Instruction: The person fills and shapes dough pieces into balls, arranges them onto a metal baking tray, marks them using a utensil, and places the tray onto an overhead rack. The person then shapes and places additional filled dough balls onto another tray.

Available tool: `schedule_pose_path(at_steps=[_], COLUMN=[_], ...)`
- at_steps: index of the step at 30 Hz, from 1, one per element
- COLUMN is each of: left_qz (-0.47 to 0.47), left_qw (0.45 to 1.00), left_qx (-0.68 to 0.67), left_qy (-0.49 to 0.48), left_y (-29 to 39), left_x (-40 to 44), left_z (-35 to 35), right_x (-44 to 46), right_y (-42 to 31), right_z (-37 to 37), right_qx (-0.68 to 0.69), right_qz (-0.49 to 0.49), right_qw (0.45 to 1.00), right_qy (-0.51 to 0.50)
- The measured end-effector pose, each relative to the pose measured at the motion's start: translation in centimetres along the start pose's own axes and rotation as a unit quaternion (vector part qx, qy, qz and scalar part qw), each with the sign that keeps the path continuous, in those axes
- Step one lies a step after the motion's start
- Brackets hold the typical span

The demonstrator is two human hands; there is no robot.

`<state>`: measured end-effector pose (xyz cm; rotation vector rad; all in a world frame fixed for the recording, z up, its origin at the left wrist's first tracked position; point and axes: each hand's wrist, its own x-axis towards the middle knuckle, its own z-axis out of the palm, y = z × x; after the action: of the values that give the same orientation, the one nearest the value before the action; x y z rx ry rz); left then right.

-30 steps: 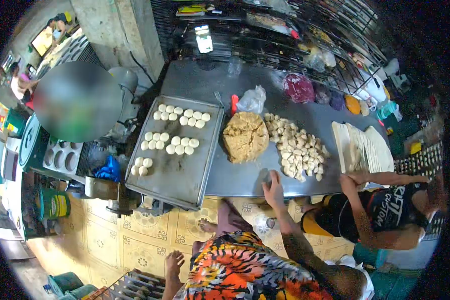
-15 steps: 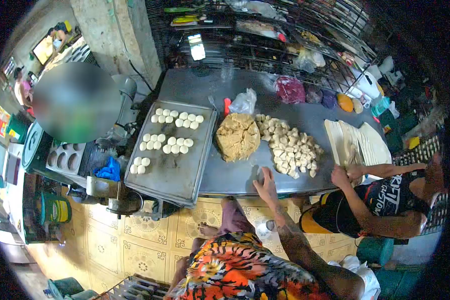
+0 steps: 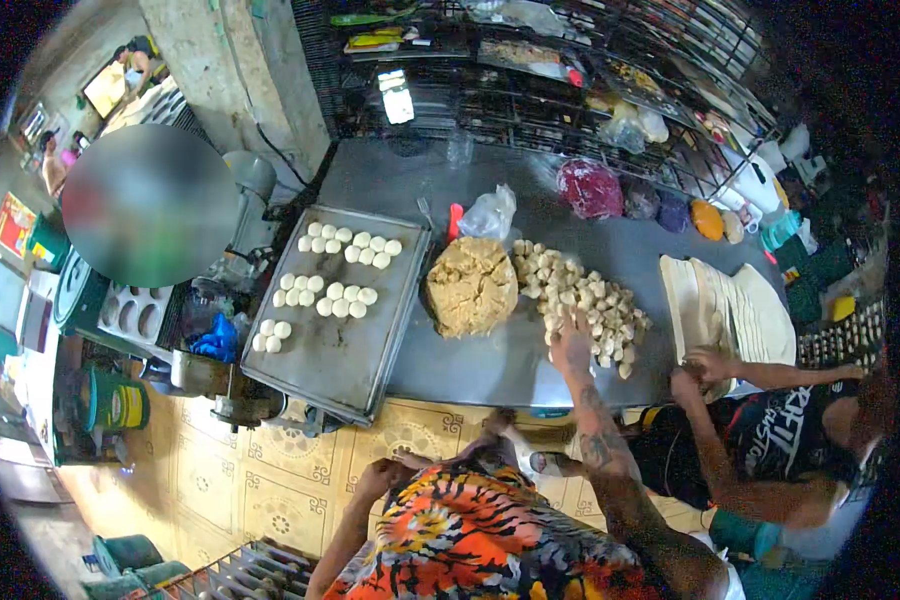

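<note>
My right hand reaches over the steel table to the near edge of a pile of cut dough pieces, its fingers stretched out and touching some of them. Whether a piece is between the fingertips is too small to see. My left hand hangs low in front of my body, below the table edge, its fingers mostly hidden. Left of the pile sits a large round mass of tan filling or dough. Farther left, a metal baking tray carries groups of white dough balls.
At right, a co-worker's hands are at long dough strips. Coloured bundles, including a magenta one, line the table's back below a wire rack. A plastic bag lies behind the tan mass. A machine stands left.
My right hand has moved from the table's front edge forward and right onto the dough pieces. My left hand has come into view below the tray. The view has shifted slightly.
</note>
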<state>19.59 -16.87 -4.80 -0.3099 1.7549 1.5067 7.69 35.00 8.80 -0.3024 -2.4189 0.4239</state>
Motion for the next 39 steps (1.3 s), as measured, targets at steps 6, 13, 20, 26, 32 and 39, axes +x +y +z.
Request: schedule_pose_path(at_steps=[6,13,20,26,32,39], left_qz=[0.213,0.140,0.169,0.062,0.092,0.102], left_qw=[0.964,0.982,0.976,0.962,0.982,0.994], left_qx=[0.156,0.123,-0.026,0.025,0.055,-0.024], left_qy=[0.011,-0.013,-0.131,-0.266,-0.157,-0.031], left_y=[11.0,19.2,30.6,31.1,27.7,21.7], left_x=[2.2,6.5,7.2,7.7,7.6,6.1], left_z=[6.8,11.9,15.1,12.8,10.1,12.0], right_x=[-0.2,1.8,0.6,-0.5,-3.9,-0.6], right_y=[4.2,5.3,-2.3,-13.6,-8.5,-4.4], right_z=[-1.0,-4.2,-2.8,-2.2,3.0,8.7], right_qx=[-0.153,-0.048,0.351,0.319,0.382,0.166], right_qz=[0.003,0.083,0.232,0.192,0.201,0.216], right_qw=[0.976,0.975,0.887,0.860,0.866,0.956], right_qy=[-0.152,-0.199,-0.189,-0.350,-0.252,-0.113])
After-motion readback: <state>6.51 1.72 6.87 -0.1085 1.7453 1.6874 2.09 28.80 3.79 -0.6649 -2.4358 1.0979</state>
